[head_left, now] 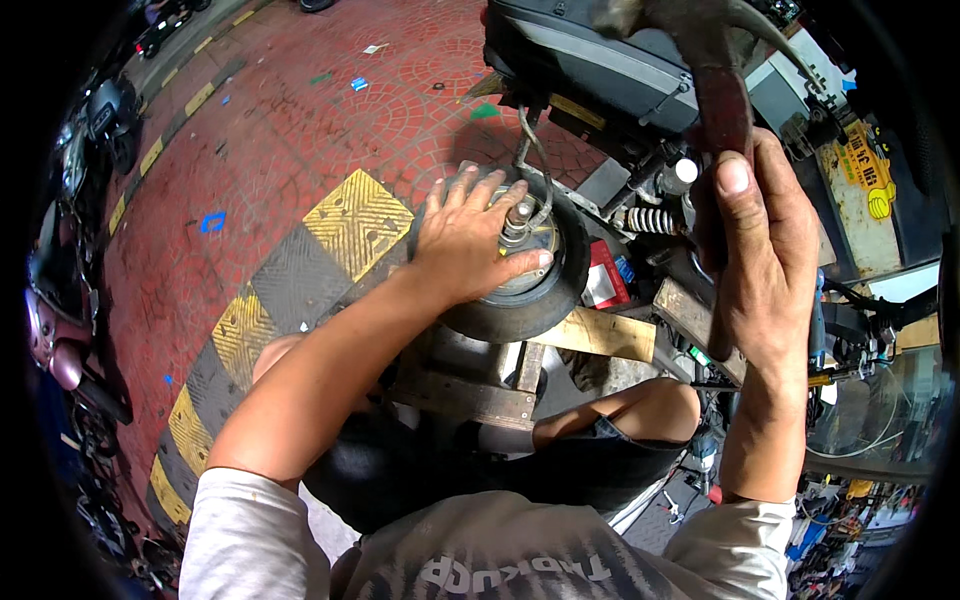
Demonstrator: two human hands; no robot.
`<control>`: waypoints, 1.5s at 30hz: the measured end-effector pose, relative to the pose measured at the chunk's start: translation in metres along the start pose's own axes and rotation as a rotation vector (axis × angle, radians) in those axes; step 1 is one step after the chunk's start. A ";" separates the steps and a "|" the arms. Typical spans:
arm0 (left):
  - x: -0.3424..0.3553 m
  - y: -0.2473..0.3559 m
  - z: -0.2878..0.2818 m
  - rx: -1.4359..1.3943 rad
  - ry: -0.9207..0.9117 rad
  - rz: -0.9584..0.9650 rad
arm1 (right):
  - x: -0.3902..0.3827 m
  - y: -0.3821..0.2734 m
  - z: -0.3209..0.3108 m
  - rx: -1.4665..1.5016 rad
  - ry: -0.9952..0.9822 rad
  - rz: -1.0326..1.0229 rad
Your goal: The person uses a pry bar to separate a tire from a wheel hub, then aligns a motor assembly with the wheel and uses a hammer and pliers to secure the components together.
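My left hand (462,232) lies flat on a wheel, its fingers spread beside the metal axle (520,212) that sticks up from the hub. The wheel's black tyre (515,326) rests on its side above a wooden frame (465,400), and a grey cable (548,180) runs from the axle toward the far side. Raised at the right, my right hand (765,265) is closed around the handle of a claw hammer (722,95). The hammer's head points up and away, apart from the wheel.
A scooter's grey-black body (620,65) and coil spring (652,220) stand beyond the wheel. Near it are a pale wooden board (615,336) and a red box (608,274). A yellow-black ramp strip (360,225) crosses the red paving (270,130); parked motorbikes (65,350) line the left.
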State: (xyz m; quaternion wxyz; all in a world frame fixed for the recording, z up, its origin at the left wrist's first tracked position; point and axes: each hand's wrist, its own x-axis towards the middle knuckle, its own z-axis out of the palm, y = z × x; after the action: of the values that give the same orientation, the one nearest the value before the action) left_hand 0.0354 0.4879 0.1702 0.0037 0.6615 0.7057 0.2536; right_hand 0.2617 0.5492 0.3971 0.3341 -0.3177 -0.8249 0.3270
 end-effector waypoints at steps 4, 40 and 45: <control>0.002 0.006 -0.005 0.009 -0.043 0.001 | -0.011 0.045 0.021 -0.424 -0.219 -0.085; -0.032 -0.024 -0.042 -0.238 0.150 -0.063 | -0.125 0.148 0.133 0.880 0.086 0.612; -0.020 -0.024 -0.045 -0.222 0.049 -0.135 | -0.127 0.150 0.133 0.857 0.078 0.598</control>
State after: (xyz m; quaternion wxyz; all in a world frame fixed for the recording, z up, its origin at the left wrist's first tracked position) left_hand -0.0001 0.4537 0.1947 0.0767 0.6015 0.7163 0.3452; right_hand 0.2794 0.4992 0.1663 0.3567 -0.3862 -0.4774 0.7041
